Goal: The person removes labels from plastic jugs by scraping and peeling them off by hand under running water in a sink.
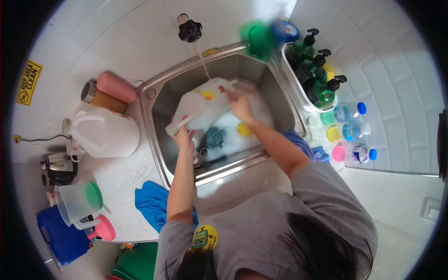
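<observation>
A white plastic jug [198,109] with a yellow patch lies tilted in the steel sink [163,135], under a stream of water from the tap [190,31]. My left hand [183,133] is closed round its handle end at the lower left. At the jug's right end is my right hand [240,106], blurred by motion; whether it holds something I cannot make out. Suds cover much of the sink floor. A teal scrubber [215,137] and a yellow object [244,129] lie in the suds, below the jug.
Right of the sink stand a white bin [298,91] of green pump bottles and several small bottles. A big white jug [112,133], two tumblers, a kettle [61,167] and a clear pitcher [72,203] stand left. Blue cloths [153,203] lie at the front edge.
</observation>
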Motion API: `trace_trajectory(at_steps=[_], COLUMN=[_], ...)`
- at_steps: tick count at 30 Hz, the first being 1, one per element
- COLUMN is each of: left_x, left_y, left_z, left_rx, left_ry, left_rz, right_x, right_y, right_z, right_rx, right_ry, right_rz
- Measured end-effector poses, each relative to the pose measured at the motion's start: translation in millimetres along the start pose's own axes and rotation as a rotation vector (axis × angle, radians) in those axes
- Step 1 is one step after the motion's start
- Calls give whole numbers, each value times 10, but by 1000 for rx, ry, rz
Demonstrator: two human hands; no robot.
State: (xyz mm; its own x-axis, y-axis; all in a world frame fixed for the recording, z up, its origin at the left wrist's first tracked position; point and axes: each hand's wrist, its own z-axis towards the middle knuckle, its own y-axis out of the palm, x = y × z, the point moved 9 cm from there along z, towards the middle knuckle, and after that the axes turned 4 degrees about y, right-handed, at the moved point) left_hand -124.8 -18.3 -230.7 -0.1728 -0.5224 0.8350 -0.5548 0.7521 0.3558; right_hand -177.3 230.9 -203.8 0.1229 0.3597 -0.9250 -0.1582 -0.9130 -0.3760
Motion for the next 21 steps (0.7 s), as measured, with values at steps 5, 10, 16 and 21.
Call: trace_trajectory(at_steps=[5, 10, 16, 21], left_x=[73, -45, 8, 61], left_y=[-319, -276, -202, -179], left_z=[-221, -105, -106, -205], left_rx=[97, 94, 37, 44], left_ry=[35, 13, 54, 65], left_rz=[47, -15, -18, 35], right_x=[163, 251, -91, -297], right_y=[43, -58, 245, 255], right_z=[-104, 27, -1, -159], right_rx=[-111, -115, -46, -69], right_ry=[195, 280, -194, -103], right_rz=[-81, -74, 57, -209])
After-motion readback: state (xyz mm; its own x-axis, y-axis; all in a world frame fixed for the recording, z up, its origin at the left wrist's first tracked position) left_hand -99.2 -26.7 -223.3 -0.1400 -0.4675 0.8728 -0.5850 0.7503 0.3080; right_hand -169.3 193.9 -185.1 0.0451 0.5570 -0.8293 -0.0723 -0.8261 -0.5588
